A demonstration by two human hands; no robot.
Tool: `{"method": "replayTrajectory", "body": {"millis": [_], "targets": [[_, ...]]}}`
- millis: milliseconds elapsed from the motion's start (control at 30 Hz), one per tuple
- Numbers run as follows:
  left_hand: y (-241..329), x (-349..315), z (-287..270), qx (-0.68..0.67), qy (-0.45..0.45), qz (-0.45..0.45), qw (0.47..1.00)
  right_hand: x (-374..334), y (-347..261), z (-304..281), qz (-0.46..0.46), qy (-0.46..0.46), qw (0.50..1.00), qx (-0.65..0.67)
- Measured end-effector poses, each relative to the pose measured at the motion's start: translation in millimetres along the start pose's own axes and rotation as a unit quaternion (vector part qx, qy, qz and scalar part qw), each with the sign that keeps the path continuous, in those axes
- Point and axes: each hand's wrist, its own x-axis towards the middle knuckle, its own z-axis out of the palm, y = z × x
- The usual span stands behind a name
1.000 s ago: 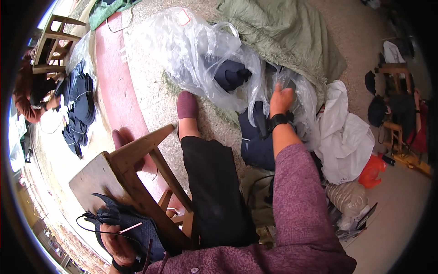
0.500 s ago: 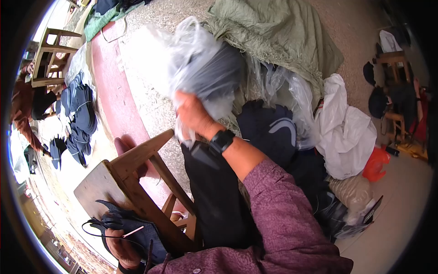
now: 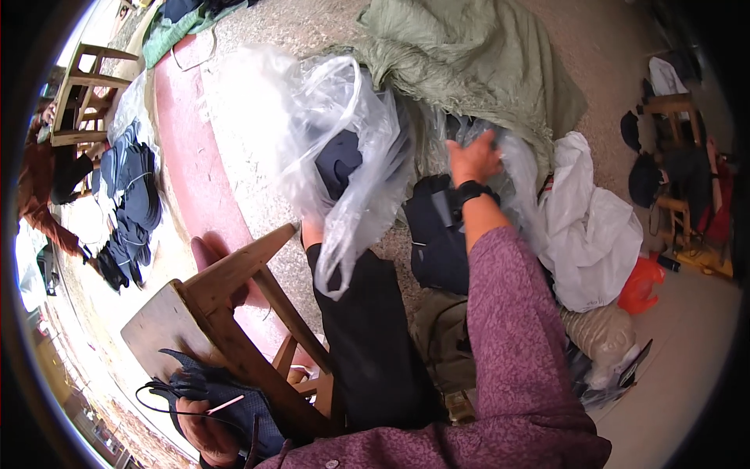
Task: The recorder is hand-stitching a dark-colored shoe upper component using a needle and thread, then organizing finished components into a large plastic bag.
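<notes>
My right hand is stretched over the clear plastic wrapping at the mouth of a green woven sack, fingers apart with nothing visibly held. Below its wrist lies a dark navy bundle of fabric pieces. Left of that hand, a clear plastic bag sags open around dark navy pieces. Low on the left, my left hand is closed on a dark blue fabric piece resting against a wooden stool. A thin pale stick and a dark cord show at those fingers.
A white plastic sack and a red bag lie to the right. On the far left, another person's sleeve reaches beside piled dark pieces. Another wooden stool stands behind.
My right hand has let go of the clear bag and moved right, toward the sack. The bag has slumped, showing its dark contents. The left hand has barely moved.
</notes>
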Motion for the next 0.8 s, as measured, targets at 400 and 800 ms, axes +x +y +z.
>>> {"method": "replayTrajectory", "body": {"millis": [400,800], "targets": [[2,7,4,0.004,0.008,0.028,1.0,104,54,-1,-0.238,-0.28,0.901,0.229],[17,23,2,-0.038,0.055,0.059,0.996,-230,71,-250,0.087,-0.68,0.402,0.607]]}}
